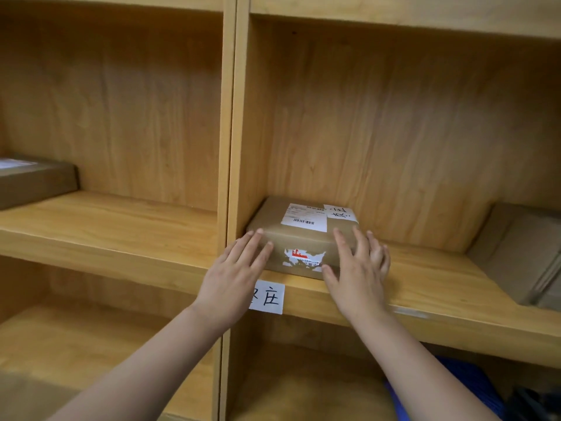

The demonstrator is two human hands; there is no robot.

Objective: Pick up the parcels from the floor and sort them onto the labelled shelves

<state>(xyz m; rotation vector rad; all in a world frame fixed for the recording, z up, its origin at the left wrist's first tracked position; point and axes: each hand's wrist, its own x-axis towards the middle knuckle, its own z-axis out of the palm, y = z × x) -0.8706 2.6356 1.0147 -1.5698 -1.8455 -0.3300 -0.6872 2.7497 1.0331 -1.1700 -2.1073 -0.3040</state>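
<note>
A small brown cardboard parcel [300,238] with a white shipping label and a handwritten note on top rests on the wooden shelf [425,287], in the left corner of the right-hand bay. My left hand [235,275] lies flat with fingers spread against the parcel's front left corner. My right hand [358,268] presses flat against its front right side, fingers apart. Neither hand wraps around the parcel. A white handwritten label [268,297] is stuck on the shelf's front edge, partly hidden by my left hand.
A larger brown box [522,253] lies at the right end of the same shelf. Another flat box [33,180] sits on the left bay's shelf. A vertical divider [229,147] separates the bays. Something blue [467,381] shows in the lower right bay.
</note>
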